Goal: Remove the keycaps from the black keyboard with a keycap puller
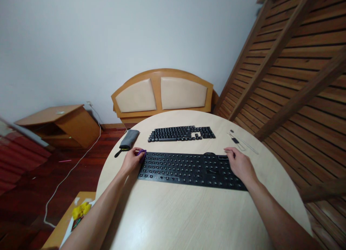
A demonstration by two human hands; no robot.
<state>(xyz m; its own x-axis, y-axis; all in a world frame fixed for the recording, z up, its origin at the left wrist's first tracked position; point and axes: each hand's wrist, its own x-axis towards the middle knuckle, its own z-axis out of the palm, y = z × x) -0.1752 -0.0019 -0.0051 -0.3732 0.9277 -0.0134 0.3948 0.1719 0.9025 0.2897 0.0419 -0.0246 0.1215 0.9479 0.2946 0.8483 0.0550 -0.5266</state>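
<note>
A black keyboard base without its keycaps lies across the round table in front of me. My left hand is at its far left corner, with the fingers closed on a small purple cloth that touches the edge. Over the far right part of the base, my right hand has its fingers curled at the edge and seems to grip it; the fingertips are partly hidden. Beyond the base, loose black keycaps are laid out in keyboard order.
A grey pouch lies at the table's left rim. On the right are a wire puller and a thin stick. A yellow item sits on a low surface at lower left. Wooden slats stand close on the right.
</note>
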